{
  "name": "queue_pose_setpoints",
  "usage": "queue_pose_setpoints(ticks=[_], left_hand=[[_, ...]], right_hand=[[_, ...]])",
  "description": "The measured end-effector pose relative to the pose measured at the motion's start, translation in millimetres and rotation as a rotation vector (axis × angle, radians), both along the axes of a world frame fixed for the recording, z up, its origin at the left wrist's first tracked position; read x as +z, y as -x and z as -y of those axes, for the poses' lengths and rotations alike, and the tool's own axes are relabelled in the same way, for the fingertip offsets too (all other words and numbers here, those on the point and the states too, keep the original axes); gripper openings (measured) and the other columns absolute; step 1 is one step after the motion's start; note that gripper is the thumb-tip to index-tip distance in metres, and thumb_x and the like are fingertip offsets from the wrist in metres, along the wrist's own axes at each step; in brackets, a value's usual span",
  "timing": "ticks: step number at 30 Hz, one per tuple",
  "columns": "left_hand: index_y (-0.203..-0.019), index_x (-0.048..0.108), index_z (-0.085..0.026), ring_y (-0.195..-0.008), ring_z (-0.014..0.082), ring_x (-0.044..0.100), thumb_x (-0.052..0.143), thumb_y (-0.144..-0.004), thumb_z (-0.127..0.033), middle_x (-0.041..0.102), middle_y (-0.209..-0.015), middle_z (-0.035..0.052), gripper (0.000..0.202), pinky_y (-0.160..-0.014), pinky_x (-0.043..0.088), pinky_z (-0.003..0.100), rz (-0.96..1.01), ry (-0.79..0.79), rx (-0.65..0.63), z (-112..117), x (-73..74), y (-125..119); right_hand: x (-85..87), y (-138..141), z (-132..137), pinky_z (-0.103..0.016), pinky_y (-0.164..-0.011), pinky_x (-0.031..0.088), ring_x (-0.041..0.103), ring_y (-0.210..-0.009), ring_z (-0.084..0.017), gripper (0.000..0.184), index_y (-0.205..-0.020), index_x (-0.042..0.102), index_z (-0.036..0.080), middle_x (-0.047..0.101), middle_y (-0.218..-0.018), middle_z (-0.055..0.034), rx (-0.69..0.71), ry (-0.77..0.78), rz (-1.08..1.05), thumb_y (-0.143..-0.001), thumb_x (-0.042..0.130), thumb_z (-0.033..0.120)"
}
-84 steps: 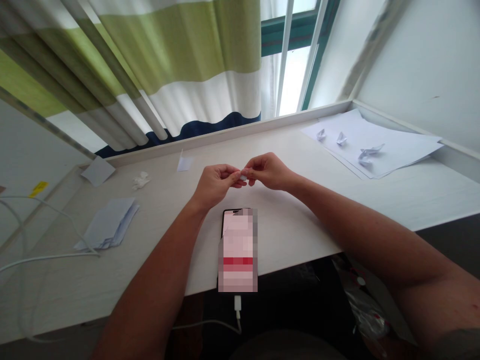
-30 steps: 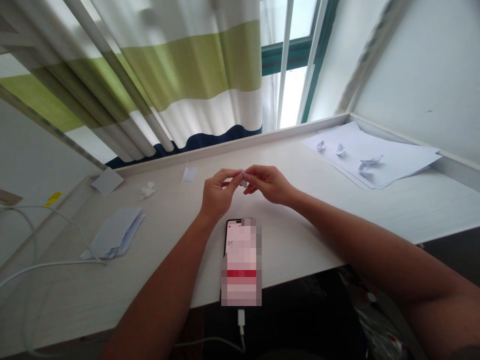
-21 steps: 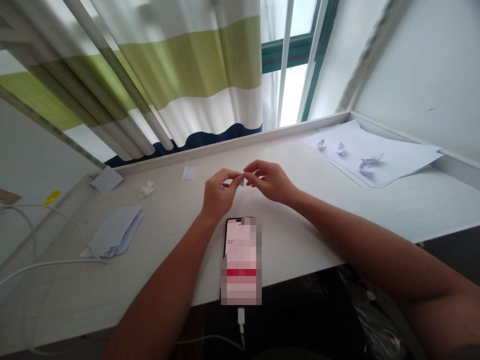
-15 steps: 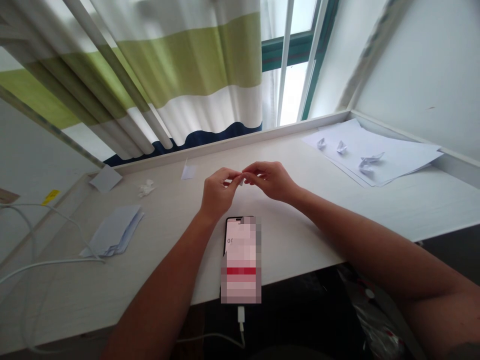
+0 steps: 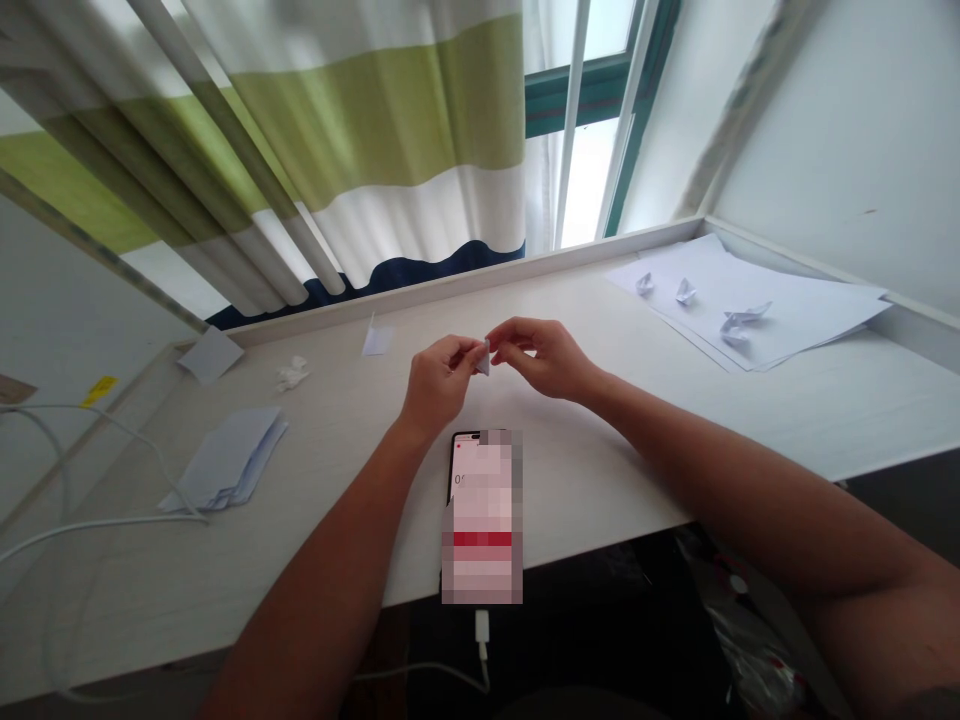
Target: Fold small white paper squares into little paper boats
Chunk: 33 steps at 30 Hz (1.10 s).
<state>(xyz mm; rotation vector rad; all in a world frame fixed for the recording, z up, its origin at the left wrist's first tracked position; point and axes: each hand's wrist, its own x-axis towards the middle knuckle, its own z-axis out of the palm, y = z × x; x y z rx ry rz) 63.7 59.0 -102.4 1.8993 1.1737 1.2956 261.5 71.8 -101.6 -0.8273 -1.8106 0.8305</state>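
A small folded piece of white paper [image 5: 483, 360] stands pointed between my fingertips, pinched by my left hand [image 5: 442, 382] and my right hand [image 5: 538, 356]. Both hands hover above the white table [image 5: 600, 470]. Below them lies a smartphone [image 5: 484, 517], its screen pixelated. To the right, several small paper boats, including one [image 5: 685, 291], rest on a stack of white paper sheets [image 5: 780, 310].
Left of my hands lie a pile of folded paper [image 5: 229, 462], a crumpled white scrap [image 5: 291, 374], and small paper squares [image 5: 377, 340]. A white cable [image 5: 97, 522] crosses the table's left side. A raised ledge and striped curtain [image 5: 390, 130] run along the back.
My hands have eased slightly apart, and the folded paper now shows more clearly as a small point between my fingertips. The view has shifted slightly.
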Motion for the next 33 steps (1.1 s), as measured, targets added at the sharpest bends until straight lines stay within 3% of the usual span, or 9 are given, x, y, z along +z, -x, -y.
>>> queue_pose_setpoints(ticks=[7,15,20,24,28,33], left_hand=[[-0.093,0.079,-0.021,-0.076,0.0204,0.074,0.074,-0.097,-0.05,0.079,-0.082,0.006,0.03,-0.077,0.061,0.035,-0.011,0.001,-0.051,1,1.6,0],[-0.087,0.076,-0.018,-0.068,0.0168,0.069,0.077,-0.096,-0.049,0.076,-0.074,0.0052,0.033,-0.068,0.058,0.031,0.083,0.059,-0.118,-2,4.8,3],[-0.088,0.077,-0.017,-0.065,0.0157,0.068,0.08,-0.094,-0.051,0.072,-0.069,0.0035,0.035,-0.068,0.057,0.03,0.155,0.121,-0.171,-3,4.1,3],[-0.102,0.08,-0.016,-0.069,0.0158,0.07,0.076,-0.096,-0.055,0.075,-0.075,0.0052,0.04,-0.071,0.058,0.031,0.293,0.231,-0.228,-3,4.7,3],[-0.111,0.079,-0.017,-0.077,0.0155,0.074,0.084,-0.09,-0.042,0.079,-0.086,0.005,0.032,-0.072,0.057,0.028,0.435,0.333,-0.272,-5,6.8,3],[-0.115,0.077,-0.018,-0.076,0.0152,0.075,0.083,-0.089,-0.03,0.08,-0.086,0.0036,0.03,-0.073,0.057,0.028,0.513,0.411,-0.249,-6,7.0,4]], right_hand=[[-1.4,-1,-3,-0.039,-0.08,0.064,0.077,-0.081,-0.02,0.03,-0.095,0.076,0.019,0.079,-0.091,-0.0065,0.022,0.052,-0.027,-0.096,0.076,0.049],[3.9,-16,-11,-0.036,-0.081,0.06,0.072,-0.089,-0.018,0.017,-0.106,0.076,0.02,0.075,-0.109,-0.0081,0.097,-0.35,0.215,-0.107,0.06,0.028],[5.9,-20,-12,-0.035,-0.078,0.058,0.071,-0.088,-0.019,0.015,-0.101,0.073,0.02,0.075,-0.105,-0.0073,0.108,-0.304,0.28,-0.107,0.063,0.03],[2.2,-17,-12,-0.034,-0.077,0.057,0.072,-0.089,-0.019,0.011,-0.101,0.067,0.019,0.075,-0.103,-0.0071,0.075,-0.263,0.254,-0.106,0.061,0.026],[-2.2,-15,-13,-0.034,-0.075,0.056,0.073,-0.087,-0.019,0.006,-0.102,0.06,0.019,0.075,-0.1,-0.0068,0.049,-0.271,0.22,-0.105,0.055,0.02],[-3.3,-13,-13,-0.035,-0.074,0.056,0.073,-0.086,-0.019,0.005,-0.104,0.058,0.019,0.073,-0.101,-0.0071,0.042,-0.297,0.204,-0.105,0.053,0.019]])
